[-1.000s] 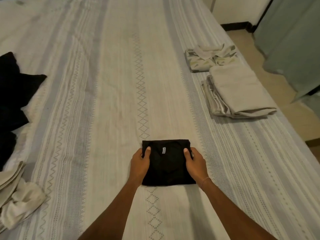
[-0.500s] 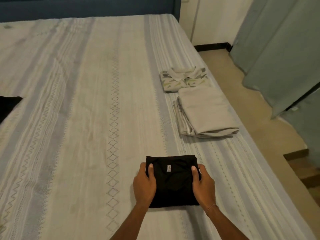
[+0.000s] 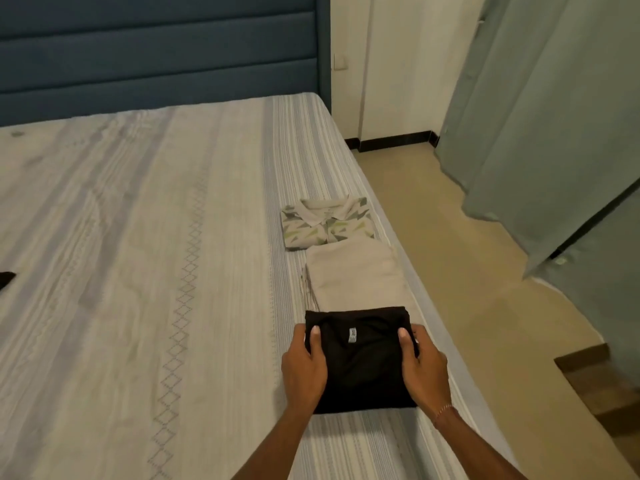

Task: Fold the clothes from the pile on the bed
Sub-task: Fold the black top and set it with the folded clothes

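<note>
Left hand point(image 3: 304, 367) and right hand point(image 3: 424, 370) each gripped one side of the folded black T-shirt point(image 3: 363, 362), thumbs on top, fingers apparently curled beneath. The garment sat near the bed point(image 3: 138, 271) edge, its far edge overlapping the folded beige garment point(image 3: 356, 275); beyond lay the folded patterned polo shirt point(image 3: 327, 225). Step: stacking a finished fold. The next move likely calls for level placement, then release.

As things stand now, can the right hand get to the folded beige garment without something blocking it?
Probably yes. The folded beige garment lies just beyond the black garment, with nothing on top. But the right hand and left hand both grip the black garment, so the right must release first.
</note>
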{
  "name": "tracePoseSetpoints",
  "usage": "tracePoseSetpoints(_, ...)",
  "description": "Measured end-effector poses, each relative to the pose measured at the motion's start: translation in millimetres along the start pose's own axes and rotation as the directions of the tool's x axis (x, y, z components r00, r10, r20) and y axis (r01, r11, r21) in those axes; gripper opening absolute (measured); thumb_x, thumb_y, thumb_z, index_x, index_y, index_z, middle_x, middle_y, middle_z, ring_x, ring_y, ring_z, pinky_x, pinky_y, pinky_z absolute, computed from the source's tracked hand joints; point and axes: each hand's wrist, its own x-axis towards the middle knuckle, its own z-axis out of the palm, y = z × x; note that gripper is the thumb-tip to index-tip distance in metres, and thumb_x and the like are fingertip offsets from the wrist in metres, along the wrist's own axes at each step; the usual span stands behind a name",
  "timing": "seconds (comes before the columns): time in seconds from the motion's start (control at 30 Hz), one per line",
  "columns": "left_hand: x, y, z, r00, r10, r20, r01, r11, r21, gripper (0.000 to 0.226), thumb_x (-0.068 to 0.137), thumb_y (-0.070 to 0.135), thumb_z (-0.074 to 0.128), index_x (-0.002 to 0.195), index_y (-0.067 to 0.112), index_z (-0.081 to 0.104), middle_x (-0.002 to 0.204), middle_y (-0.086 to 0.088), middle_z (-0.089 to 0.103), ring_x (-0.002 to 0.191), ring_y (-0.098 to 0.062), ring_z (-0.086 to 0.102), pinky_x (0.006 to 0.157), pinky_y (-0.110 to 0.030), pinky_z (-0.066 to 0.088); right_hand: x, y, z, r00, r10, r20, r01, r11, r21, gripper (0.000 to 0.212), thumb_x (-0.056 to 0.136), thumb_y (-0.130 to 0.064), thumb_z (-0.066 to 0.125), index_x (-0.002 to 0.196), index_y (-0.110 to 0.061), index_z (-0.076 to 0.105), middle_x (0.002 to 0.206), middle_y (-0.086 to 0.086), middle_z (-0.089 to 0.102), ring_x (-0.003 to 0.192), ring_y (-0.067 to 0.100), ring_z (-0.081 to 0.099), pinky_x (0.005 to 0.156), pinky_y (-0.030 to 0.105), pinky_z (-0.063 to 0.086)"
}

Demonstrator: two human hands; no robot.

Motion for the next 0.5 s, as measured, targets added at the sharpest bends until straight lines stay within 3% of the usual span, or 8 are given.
tracePoseSetpoints(0.07,29,22,3,1.0,0.015,-0.006,-0.015,1.0,-0.01,0.026,0.104,0.041,0.044,0.089,0.023,0.056,0.076,0.006,0.064,0.069,-0.004,0.061,0.064,-0.023,0.049,31,-18,-1,0.999,-0.034,-0.013,0.034,0.999,-0.003,0.02,0.103,-0.045,0.043,0.106,-0.032,0.058,0.082,-0.012,0.068,0.074,0.003,0.064,0.056,0.013,0.041)
tracePoseSetpoints(0.17,86,51,9,0.999,0.046,-0.028,-0.047,0.999,-0.024,0.026,0.105,0.039,0.045,0.089,0.021,0.055,0.08,0.005,0.064,0.073,-0.006,0.061,0.066,-0.024,0.045,87,-44,6,0.996,-0.078,-0.046,0.078,0.997,0.006,0.02,0.104,-0.042,0.046,0.103,-0.027,0.059,0.08,-0.009,0.067,0.074,0.007,0.063,0.063,0.031,0.047)
tracePoseSetpoints(0.23,131,63,18,0.997,0.074,-0.031,-0.075,0.997,-0.021,0.025,0.105,0.039,0.044,0.094,0.02,0.057,0.084,0.006,0.064,0.078,-0.007,0.061,0.068,-0.024,0.044,132,-57,20,0.993,-0.097,-0.066,0.098,0.995,0.015,0.02,0.104,-0.04,0.047,0.103,-0.024,0.059,0.082,-0.006,0.066,0.076,0.013,0.063,0.068,0.035,0.049)
tracePoseSetpoints(0.37,207,75,33,0.994,0.106,-0.035,-0.107,0.994,-0.018,0.028,0.106,0.04,0.042,0.103,0.018,0.058,0.09,0.006,0.065,0.084,-0.008,0.061,0.077,-0.029,0.048,205,-78,44,0.994,-0.094,-0.05,0.095,0.995,0.024,0.018,0.105,-0.037,0.049,0.103,-0.022,0.059,0.091,-0.005,0.063,0.087,0.02,0.059,0.073,0.029,0.039)
tracePoseSetpoints(0.5,286,68,53,0.993,0.119,-0.002,-0.119,0.993,-0.012,0.024,0.107,0.039,0.041,0.106,0.02,0.056,0.094,0.007,0.063,0.088,-0.011,0.06,0.082,-0.029,0.046,276,-82,82,0.996,-0.083,-0.044,0.084,0.996,0.033,0.018,0.105,-0.036,0.049,0.1,-0.022,0.059,0.093,-0.004,0.063,0.089,0.02,0.058,0.075,0.027,0.038)
